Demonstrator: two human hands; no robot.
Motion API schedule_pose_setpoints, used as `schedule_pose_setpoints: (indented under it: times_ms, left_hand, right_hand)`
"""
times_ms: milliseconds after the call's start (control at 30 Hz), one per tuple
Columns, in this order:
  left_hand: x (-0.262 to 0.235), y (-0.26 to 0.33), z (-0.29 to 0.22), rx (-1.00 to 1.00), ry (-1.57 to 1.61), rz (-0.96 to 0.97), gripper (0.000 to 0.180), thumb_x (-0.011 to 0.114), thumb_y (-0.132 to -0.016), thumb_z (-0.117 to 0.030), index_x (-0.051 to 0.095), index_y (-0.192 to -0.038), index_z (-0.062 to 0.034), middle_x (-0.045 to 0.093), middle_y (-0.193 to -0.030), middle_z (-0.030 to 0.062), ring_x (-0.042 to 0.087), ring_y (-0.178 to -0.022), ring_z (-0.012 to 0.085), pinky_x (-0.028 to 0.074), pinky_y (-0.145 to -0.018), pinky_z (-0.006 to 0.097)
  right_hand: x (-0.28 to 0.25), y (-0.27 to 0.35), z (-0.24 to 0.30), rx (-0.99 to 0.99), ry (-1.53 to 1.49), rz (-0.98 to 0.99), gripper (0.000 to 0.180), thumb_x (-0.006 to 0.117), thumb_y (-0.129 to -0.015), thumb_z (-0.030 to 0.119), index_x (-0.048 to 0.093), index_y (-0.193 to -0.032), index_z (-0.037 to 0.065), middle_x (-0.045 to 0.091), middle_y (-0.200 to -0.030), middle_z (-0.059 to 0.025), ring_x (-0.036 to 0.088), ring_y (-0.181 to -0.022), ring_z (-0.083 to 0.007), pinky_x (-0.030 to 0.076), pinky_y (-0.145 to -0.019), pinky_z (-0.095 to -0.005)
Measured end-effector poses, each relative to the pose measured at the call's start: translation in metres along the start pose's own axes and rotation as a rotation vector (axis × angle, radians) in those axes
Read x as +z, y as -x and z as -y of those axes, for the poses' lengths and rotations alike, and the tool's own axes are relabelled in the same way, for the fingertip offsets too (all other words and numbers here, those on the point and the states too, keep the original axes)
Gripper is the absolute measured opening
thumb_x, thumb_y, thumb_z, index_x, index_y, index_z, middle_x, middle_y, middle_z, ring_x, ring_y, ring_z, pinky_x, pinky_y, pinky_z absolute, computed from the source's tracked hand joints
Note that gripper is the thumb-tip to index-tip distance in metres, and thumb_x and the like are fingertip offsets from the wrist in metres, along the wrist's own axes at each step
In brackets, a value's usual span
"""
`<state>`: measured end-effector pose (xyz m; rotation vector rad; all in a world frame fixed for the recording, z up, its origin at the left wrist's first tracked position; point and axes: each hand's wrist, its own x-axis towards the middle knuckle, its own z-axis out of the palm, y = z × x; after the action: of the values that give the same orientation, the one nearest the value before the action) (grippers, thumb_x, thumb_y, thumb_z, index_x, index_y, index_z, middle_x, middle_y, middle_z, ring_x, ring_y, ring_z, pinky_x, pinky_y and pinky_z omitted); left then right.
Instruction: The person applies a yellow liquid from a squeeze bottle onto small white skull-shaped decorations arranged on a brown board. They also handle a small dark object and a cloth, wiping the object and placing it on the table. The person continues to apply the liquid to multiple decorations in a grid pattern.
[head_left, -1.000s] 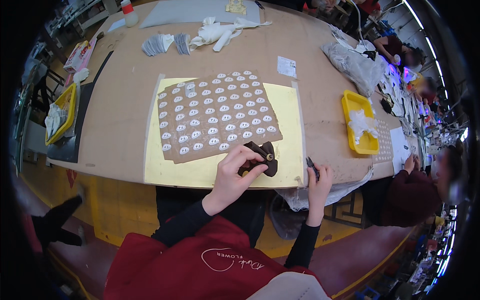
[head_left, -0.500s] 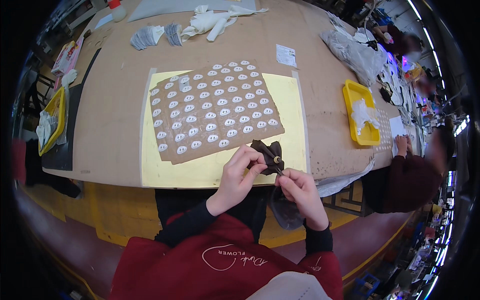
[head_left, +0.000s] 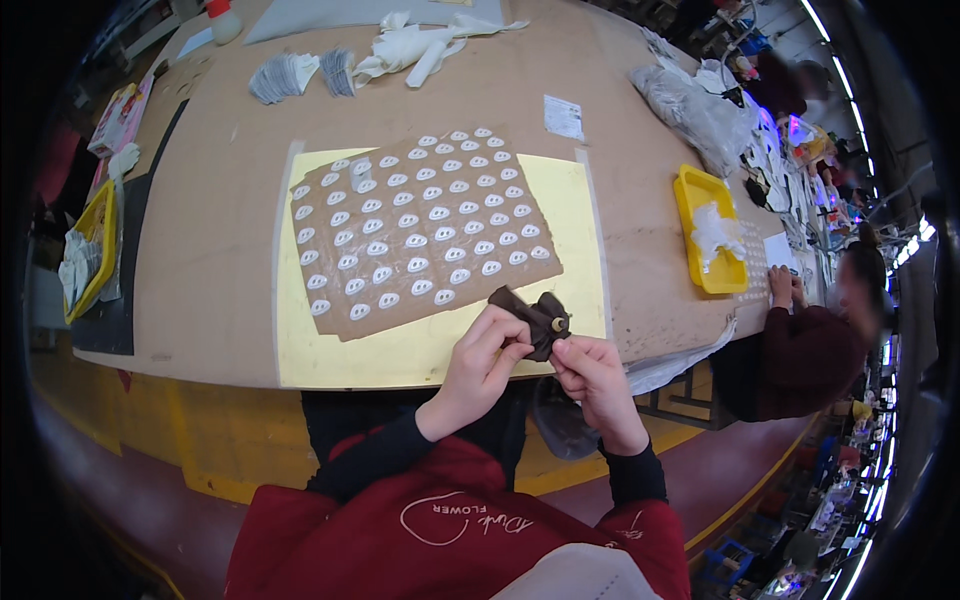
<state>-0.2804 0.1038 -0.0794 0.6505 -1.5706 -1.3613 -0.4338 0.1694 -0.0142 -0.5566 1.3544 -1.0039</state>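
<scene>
Between my two hands, over the near edge of the table, is a gathered piece of dark brown cloth (head_left: 536, 312) with a small round tan part on it. My left hand (head_left: 482, 365) pinches the cloth's left side between thumb and fingertips. On its right side, my right hand (head_left: 598, 385) has thumb and forefinger closed close by the round part. A sheer dark cloth (head_left: 562, 420) shows below my right hand; whether it joins the held piece I cannot tell. Beyond my hands lies a brown sheet (head_left: 425, 225) with rows of white rounded patches, on a yellow sheet (head_left: 560, 210).
To the right stands a yellow tray (head_left: 738, 275) with white plastic in it, near a co-worker (head_left: 815, 350). Another yellow tray (head_left: 103, 270) is at the left edge. Stacks of grey pieces (head_left: 285, 78) and white cloth (head_left: 408, 45) lie at the far side.
The dark cloth has turned a little in my fingers, and its round part now sits nearer my right fingertips. Both hands keep their pinch. The whole view has shifted slightly.
</scene>
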Motion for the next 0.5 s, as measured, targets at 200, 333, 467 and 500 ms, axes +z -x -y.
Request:
schedule_pose_setpoints:
  times_ms: [200,333,467,500]
  left_hand:
    - [-0.018,-0.007,-0.005,-0.039,0.105,-0.038,0.010,0.063,-0.084,-0.003,0.059,-0.093,0.0015,0.056,-0.088,0.0081,0.055,-0.076,0.0167,0.045,-0.069,0.028]
    - [-0.025,-0.032,-0.022,-0.009,-0.108,0.069,0.012,0.063,-0.084,-0.002,0.059,-0.095,0.0003,0.053,-0.092,0.0055,0.052,-0.079,0.0123,0.042,-0.071,0.024]
    - [-0.025,-0.036,-0.014,-0.124,0.015,0.299,0.011,0.063,-0.084,0.000,0.059,-0.094,0.0023,0.054,-0.092,0.0049,0.053,-0.082,0.0091,0.044,-0.067,0.022]
    - [-0.025,-0.034,-0.014,-0.175,0.049,0.278,0.011,0.063,-0.085,0.000,0.058,-0.094,0.0022,0.054,-0.092,0.0042,0.053,-0.082,0.0087,0.044,-0.067,0.022]
  right_hand:
    - [-0.007,0.009,-0.001,-0.048,0.037,0.088,0.025,0.053,-0.097,0.022,0.057,-0.085,0.001,0.036,-0.060,0.0097,0.027,-0.050,0.0007,0.018,-0.046,-0.0186]
    - [-0.004,0.020,-0.002,-0.135,0.064,0.098,0.027,0.055,-0.095,0.023,0.057,-0.093,-0.003,0.038,-0.062,0.0077,0.029,-0.052,-0.0007,0.020,-0.047,-0.0188]
    - [0.002,0.022,-0.013,-0.162,-0.023,0.167,0.029,0.053,-0.095,0.025,0.055,-0.097,-0.004,0.038,-0.058,0.0056,0.030,-0.050,-0.0019,0.021,-0.046,-0.0188]
    - [0.003,0.023,-0.016,-0.159,-0.053,0.184,0.029,0.052,-0.096,0.025,0.055,-0.097,-0.003,0.038,-0.057,0.0052,0.030,-0.048,-0.0020,0.021,-0.045,-0.0186]
